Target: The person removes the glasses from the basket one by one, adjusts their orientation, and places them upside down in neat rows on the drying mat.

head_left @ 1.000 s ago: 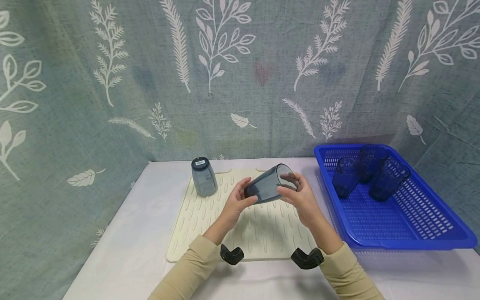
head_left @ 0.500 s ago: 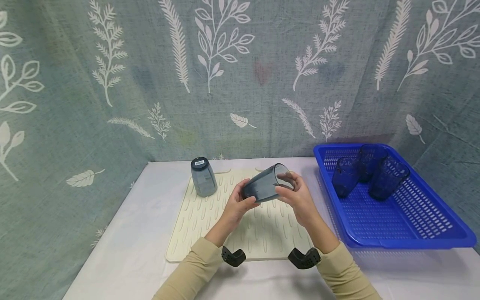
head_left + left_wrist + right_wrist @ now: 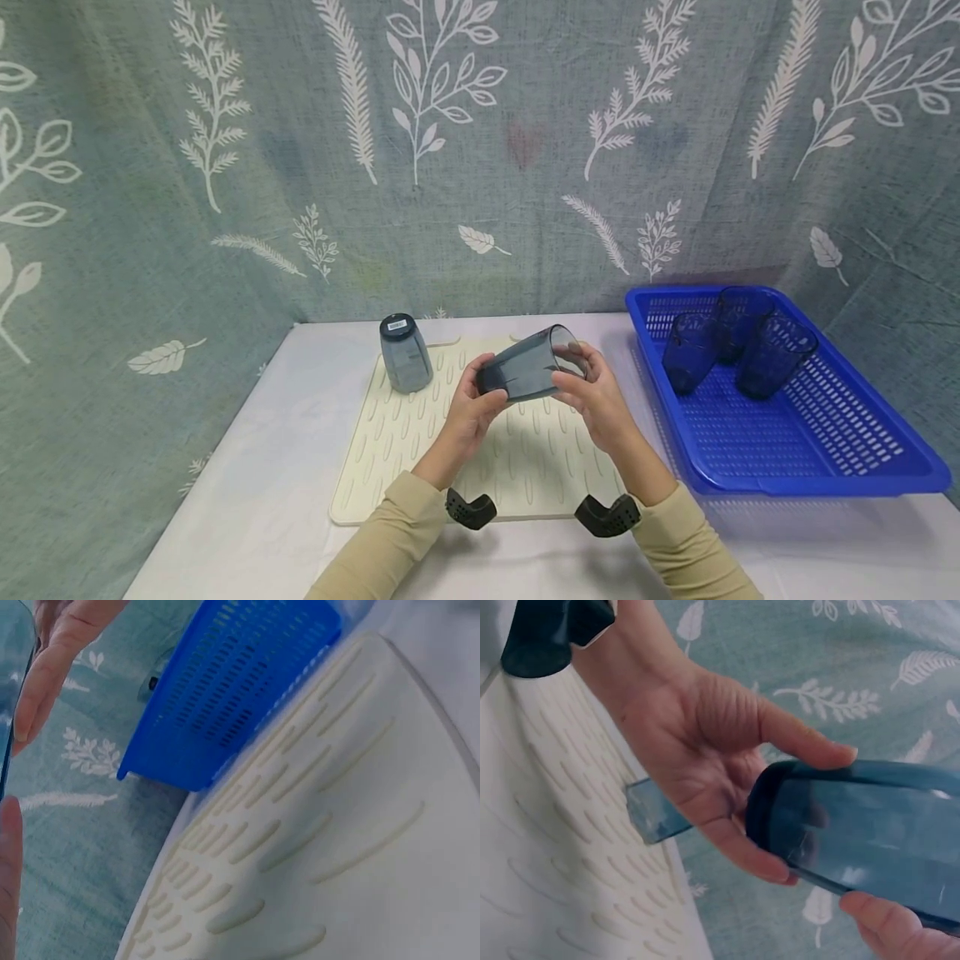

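Note:
A grey-blue tinted drinking glass (image 3: 527,368) is held tilted above the cream mat (image 3: 397,458), its mouth up to the right. My left hand (image 3: 468,410) grips the dark base end, thumb in front; the right wrist view shows this left hand (image 3: 705,742) around the base. At the mouth end, my right hand (image 3: 600,404) pinches the rim, with fingers partly seen through the glass. On the mat's back left corner a similar glass (image 3: 407,360) stands upside down, a label on its base. The left wrist view catches only an edge of the held glass.
To the right stands a blue perforated basket (image 3: 810,486) with 3 tinted glasses (image 3: 772,358) at its back left. A white cloth (image 3: 247,467) covers the table. Behind hangs a green leaf-print curtain (image 3: 450,275).
The held glass and both hands have drifted slightly left, and the glass tilts a little less steeply. The upside-down glass and the basket glasses stay put.

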Motion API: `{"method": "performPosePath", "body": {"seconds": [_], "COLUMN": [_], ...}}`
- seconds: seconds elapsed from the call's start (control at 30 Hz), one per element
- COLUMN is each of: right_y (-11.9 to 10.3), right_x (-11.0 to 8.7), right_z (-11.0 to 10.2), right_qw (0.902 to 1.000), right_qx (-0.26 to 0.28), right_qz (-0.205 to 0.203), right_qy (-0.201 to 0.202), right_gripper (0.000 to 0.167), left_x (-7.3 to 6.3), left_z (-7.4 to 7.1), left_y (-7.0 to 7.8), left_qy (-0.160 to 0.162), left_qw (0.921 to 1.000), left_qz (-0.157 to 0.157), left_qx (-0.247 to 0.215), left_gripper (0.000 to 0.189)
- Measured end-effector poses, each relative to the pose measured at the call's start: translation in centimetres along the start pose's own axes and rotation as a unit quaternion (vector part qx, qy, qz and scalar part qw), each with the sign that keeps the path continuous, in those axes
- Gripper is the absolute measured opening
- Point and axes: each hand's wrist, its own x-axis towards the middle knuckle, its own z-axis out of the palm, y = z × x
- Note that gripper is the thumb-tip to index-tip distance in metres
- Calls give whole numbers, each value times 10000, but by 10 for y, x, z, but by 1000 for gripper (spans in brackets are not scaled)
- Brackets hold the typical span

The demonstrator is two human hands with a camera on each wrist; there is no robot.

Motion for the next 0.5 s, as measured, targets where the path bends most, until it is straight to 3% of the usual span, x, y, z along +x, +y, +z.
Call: {"method": "performPosePath", "body": {"seconds": [0.2,0.5], "right_y": [-3,-9], "right_x": [0,2], "right_z": [-3,-11], "right_qw": [9985,9871], "right_qx": [-532,-1411], "right_qz": [73,471], "right_qy": [-121,-592], "right_gripper": [63,71], "left_x": [0,0], "left_z": [2,-2], "left_y": [5,15], "left_qy": [152,277], "left_qw": [9999,9992], "left_qz": [-25,6], "left_qx": [-25,279], "left_gripper": [82,73]}}
